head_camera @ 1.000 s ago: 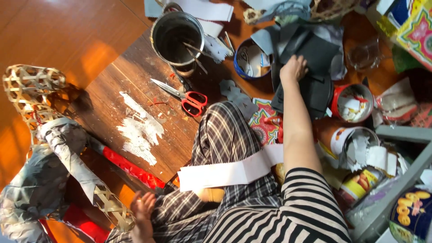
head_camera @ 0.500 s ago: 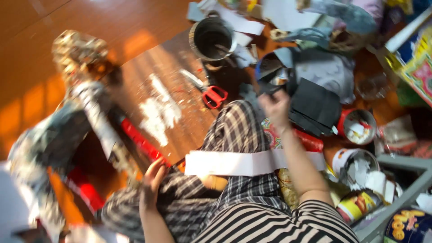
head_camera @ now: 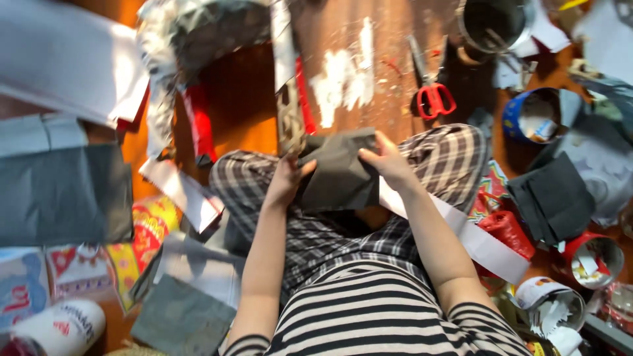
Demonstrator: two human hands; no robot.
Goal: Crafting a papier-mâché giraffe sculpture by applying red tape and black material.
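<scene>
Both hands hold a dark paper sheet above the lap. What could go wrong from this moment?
The dark paper sheet, gripped by the left hand and right hand, is already creased and might tear if pulled. The red-handled scissors lie close ahead on the board, so a blind reach could meet the blades. The white paper strip on the knee may slip off.

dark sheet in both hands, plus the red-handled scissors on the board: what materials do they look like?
Dark sheet: looks like thin matte grey-black paper, going by its soft creases and folded corner; thin fabric can't be ruled out. The left hand and right hand each grip an edge. Scissors: glossy red loops, probably plastic, with pale grey blades that look like metal.
</scene>
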